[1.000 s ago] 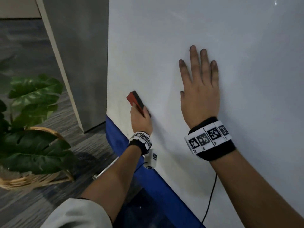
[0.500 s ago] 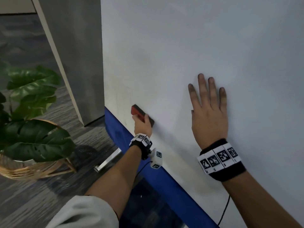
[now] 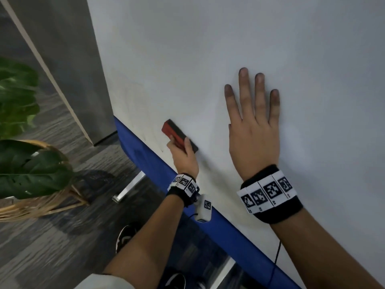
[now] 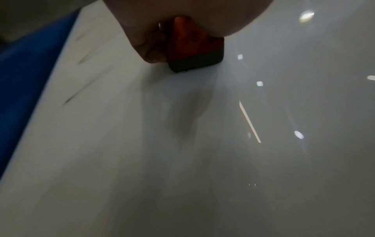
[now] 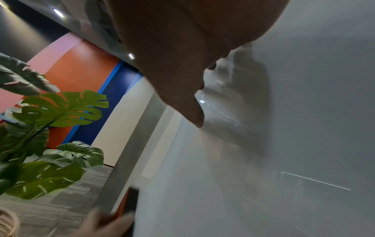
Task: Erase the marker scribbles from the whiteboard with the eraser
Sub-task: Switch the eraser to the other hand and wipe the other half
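A white whiteboard (image 3: 229, 49) with a blue lower edge (image 3: 145, 159) fills most of the head view. My left hand (image 3: 183, 155) grips a red eraser with a dark felt side (image 3: 177, 135), felt pressed to the board just above the blue edge. The left wrist view shows the eraser (image 4: 194, 49) on the board, with faint dark streaks (image 4: 81, 59) to its left near the edge. My right hand (image 3: 253, 126) lies flat on the board, fingers straight and spread, to the right of the eraser. The right wrist view shows the right hand (image 5: 182, 64) against the board and the eraser (image 5: 129, 203) low down.
A large-leafed plant (image 3: 25, 163) in a woven basket (image 3: 31, 207) stands on the grey floor at the left. A grey panel (image 3: 66, 59) stands behind the board's left edge. A metal foot (image 3: 130, 187) of the board stand and my shoes (image 3: 126, 236) are below.
The left hand has slid the eraser down and right along the board toward the blue edge. The right hand has stayed flat on the board, shifting lower in view as the head moved.
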Motion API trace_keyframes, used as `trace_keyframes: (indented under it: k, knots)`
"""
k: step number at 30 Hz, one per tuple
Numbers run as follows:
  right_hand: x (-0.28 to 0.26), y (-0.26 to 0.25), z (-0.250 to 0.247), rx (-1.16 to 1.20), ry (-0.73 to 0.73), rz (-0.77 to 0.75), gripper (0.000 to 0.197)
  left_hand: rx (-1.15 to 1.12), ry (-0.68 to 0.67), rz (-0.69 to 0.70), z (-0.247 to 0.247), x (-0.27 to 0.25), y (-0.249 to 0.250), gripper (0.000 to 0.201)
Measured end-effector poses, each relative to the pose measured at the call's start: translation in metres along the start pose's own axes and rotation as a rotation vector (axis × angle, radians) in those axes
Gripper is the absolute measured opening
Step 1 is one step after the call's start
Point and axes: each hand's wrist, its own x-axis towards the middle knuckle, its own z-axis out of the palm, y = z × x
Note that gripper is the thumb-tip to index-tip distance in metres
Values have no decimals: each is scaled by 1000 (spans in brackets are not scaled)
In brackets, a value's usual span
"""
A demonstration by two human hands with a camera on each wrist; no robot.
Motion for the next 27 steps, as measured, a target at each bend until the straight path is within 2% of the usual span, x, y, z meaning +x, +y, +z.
trace_keyframes:
  k: [4,6,10,12,14,15,17,22,24,25,27]
  knots:
    - [-7,-5,9,-17,50,7,76,-55,161,-205,17,4,-54,49]
    - [-11,-8,12,-23,60,10,77,-44,229,-368,20,9,-77,49]
    - [-18,-13,20,-65,39,18,84,-40,203,-829,6,25,-117,63]
    - [-19,-15,24,-82,35,9,85,-59,216,-921,1,36,-119,65]
    - [-19,-15,27,-98,39,7,86,-33,228,-869,2,39,-97,63]
    - [-19,-15,28,-99,40,6,87,-38,243,-782,4,39,-85,61]
    - [-19,-17,29,-93,42,5,86,-70,245,-519,9,39,-60,54]
    - [-18,-23,31,-66,56,20,86,-13,108,65,3,39,-16,54]
    - [-18,-25,34,-49,44,16,88,33,53,160,-3,46,-26,57]
    - [-18,-24,35,-43,33,17,90,51,44,153,-5,49,-35,58]
    - [-18,-24,40,-43,21,14,96,62,74,51,-10,58,-52,54]
